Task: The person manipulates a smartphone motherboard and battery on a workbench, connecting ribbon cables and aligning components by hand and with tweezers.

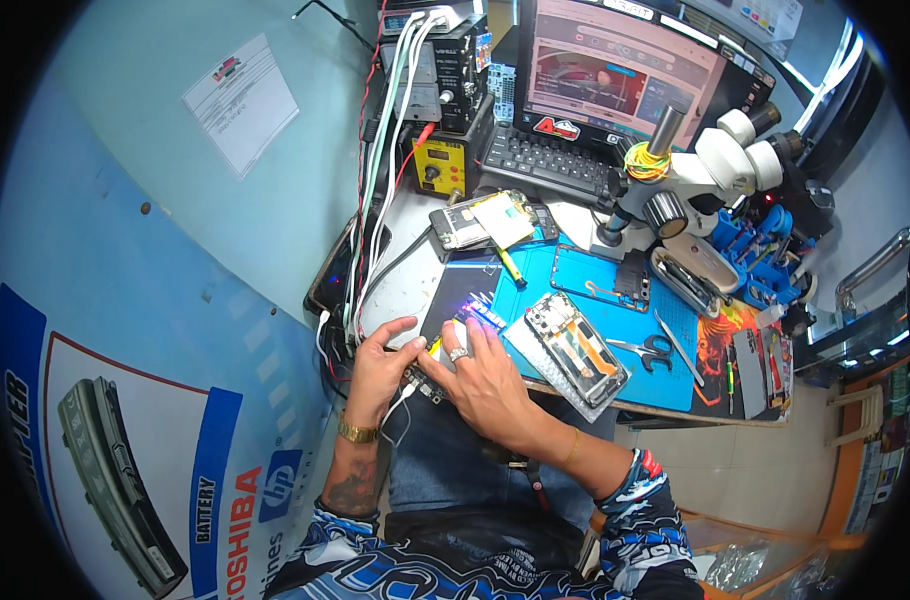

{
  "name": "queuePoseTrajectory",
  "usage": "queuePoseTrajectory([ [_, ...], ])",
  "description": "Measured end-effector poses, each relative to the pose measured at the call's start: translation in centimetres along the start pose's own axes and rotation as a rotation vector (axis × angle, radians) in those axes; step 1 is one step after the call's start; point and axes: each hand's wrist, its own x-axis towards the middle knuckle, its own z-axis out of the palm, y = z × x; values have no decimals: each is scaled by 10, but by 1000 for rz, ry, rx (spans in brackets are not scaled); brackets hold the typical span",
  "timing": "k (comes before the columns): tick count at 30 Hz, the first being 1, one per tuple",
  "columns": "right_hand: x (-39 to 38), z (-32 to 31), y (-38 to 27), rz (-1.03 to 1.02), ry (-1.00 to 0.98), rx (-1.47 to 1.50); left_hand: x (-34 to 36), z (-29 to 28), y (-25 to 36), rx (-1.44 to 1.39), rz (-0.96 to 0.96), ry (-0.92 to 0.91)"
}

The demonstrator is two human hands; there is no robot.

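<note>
Close together at the bench's front edge, both my hands are at a small dark electronic board (422, 386) with metallic parts. A white cable (405, 396) runs to it from below. My left hand (377, 368) has its thumb at the board's upper end, with the index finger raised apart from the thumb. My right hand (485, 388), a ring on one finger, lies bent over the board's right side with its thumb against it. Under the right fingers a white patch and a bit of yellow show; I cannot tell what they are. The fingers partly hide the board.
On a blue mat (535, 278) lie a phone frame (630, 292), scissors (657, 352) and tweezers (679, 345). An opened phone (575, 350) rests on bubble wrap beside my right hand. Behind stand a microscope (723, 158), a keyboard (550, 158) and a yellow-fronted bench unit (441, 166).
</note>
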Motion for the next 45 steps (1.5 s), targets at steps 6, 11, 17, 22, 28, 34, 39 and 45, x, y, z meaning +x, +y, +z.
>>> queuePoseTrajectory([
  [6, 0, 2, 1, 8, -17, 13, 3, -6, -4, -20, -9, -54],
  [11, -1, -2, 0, 3, -28, 14, -4, -4, 3, -27, -10, -77],
  [17, 3, -3, 1, 21, -31, -11, 0, -4, 2, -48, -57, -61],
  [22, 6, -6, 1, 25, -81, 27, -6, -10, 13, -74, -137, -130],
  [28, 6, -12, 0, 64, -129, 98, -6, -16, 10, -71, -114, -216],
  [34, 6, -14, 2, 77, -134, 156, -8, -13, 12, -41, -98, -218],
  [39, 6, -15, 6, 83, -135, 210, -10, -11, 17, -82, -121, -216],
  [45, 5, -15, 5, 120, -186, 210, -5, -15, 8, -47, -87, -203],
])
